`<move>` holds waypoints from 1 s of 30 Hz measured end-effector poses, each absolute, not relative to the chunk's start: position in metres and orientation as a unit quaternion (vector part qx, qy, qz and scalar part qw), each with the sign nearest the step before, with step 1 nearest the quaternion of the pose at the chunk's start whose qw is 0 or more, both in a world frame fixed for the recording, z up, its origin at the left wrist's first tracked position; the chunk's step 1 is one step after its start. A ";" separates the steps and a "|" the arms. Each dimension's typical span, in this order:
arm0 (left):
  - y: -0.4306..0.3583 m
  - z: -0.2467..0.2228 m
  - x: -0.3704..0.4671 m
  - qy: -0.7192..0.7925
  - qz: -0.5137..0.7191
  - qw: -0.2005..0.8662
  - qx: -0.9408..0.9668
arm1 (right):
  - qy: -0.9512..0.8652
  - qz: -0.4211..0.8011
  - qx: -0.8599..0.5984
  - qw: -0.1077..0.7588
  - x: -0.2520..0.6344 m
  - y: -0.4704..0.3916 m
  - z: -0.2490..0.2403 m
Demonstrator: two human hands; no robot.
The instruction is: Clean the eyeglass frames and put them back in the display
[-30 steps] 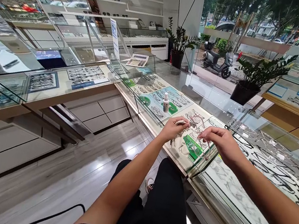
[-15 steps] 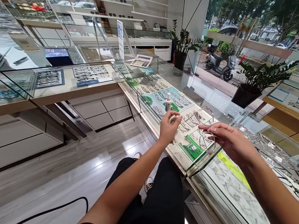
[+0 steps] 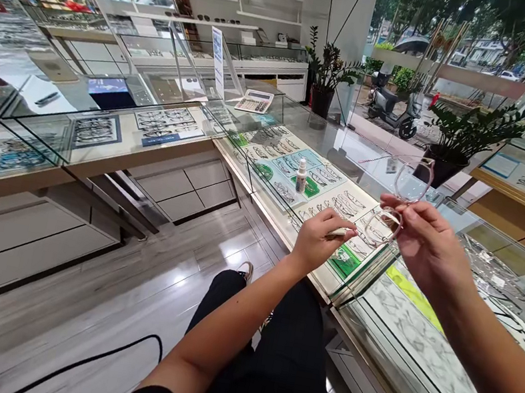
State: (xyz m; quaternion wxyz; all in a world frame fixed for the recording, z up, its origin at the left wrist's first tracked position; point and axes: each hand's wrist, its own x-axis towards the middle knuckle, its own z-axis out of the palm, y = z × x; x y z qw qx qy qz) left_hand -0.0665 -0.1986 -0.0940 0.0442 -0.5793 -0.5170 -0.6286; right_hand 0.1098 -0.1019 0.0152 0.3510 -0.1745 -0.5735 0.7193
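Note:
In the head view my right hand (image 3: 431, 243) grips a pair of eyeglasses (image 3: 412, 179) with a thin, clear pinkish frame by its middle. The glasses are raised above the glass counter, turned on end, one lens over the other, with a temple reaching left. My left hand (image 3: 318, 240) is closed to the left of the glasses, apart from them. Between its fingertips shows a small cream-coloured piece (image 3: 339, 232); its kind is not clear. A white spray bottle (image 3: 301, 177) stands upright on the countertop beyond my left hand.
The glass display counter (image 3: 325, 130) holds rows of spectacle frames and green cards. A calculator (image 3: 255, 101) and a sign stand (image 3: 218, 60) are at its far left. Potted plants (image 3: 325, 75) stand farther back. A black cable (image 3: 114, 346) lies on the floor.
My right hand has lifted the eyeglasses up and rightward and turned them. My left hand has moved right, its fingers now pointing towards the glasses. The view has shifted slightly.

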 end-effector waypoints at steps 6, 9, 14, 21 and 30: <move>-0.187 -0.077 -0.066 -0.528 -0.692 -0.137 -0.472 | -0.569 0.673 -0.200 0.428 0.121 -0.087 0.027; -0.157 -0.061 -0.088 -0.528 -0.730 -0.201 -0.383 | -0.560 0.654 -0.191 0.471 0.129 -0.076 0.038; -0.113 -0.040 -0.130 -0.558 -0.672 -0.174 -0.455 | -0.545 0.657 -0.174 0.491 0.136 -0.072 0.048; -0.135 -0.064 -0.175 -0.679 -0.647 0.149 -0.313 | -0.567 0.673 -0.182 0.439 0.134 -0.080 0.047; -0.144 -0.100 -0.202 -0.674 -0.670 -0.145 -0.276 | -0.582 0.718 -0.166 0.343 0.122 -0.090 0.031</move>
